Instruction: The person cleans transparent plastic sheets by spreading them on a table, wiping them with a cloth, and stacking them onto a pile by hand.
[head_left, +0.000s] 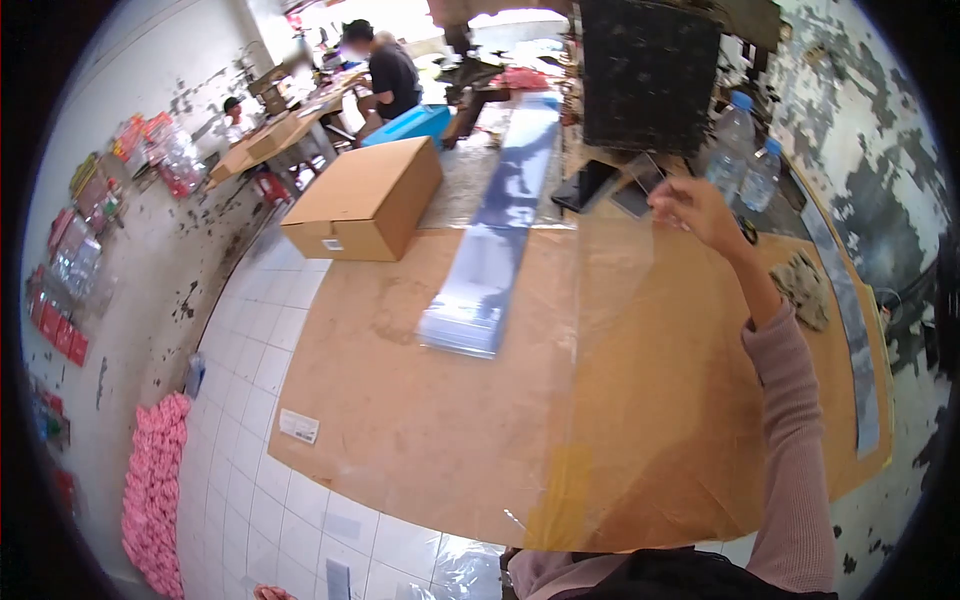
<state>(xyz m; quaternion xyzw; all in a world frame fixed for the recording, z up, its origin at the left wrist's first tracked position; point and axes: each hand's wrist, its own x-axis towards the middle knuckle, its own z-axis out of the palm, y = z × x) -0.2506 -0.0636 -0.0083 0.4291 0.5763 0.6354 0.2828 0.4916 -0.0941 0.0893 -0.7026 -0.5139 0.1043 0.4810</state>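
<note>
A right hand is shown raised above a cardboard-covered table, with its fingers closed on the top edge of a clear plastic sheet. The sheet is held upright and hangs from that pinch down toward the near edge of the table, so that the table surface is seen through it. A yellowish strip is visible low on the sheet, near the near edge of the table. The pink sleeve of the same arm is seen rising from the near right corner of the table. The left hand is not shown in the view.

On the table, a long stack of clear bags is laid lengthwise beyond the sheet, running toward the far end. A closed cardboard box is set at the far left corner of the table. Two dark flat objects, possibly phones, lie just past the held edge. Two water bottles stand at the far right of the table, and a crumpled rag lies along its right side. Beyond the far end of the table, a seated person is seen at another bench.
</note>
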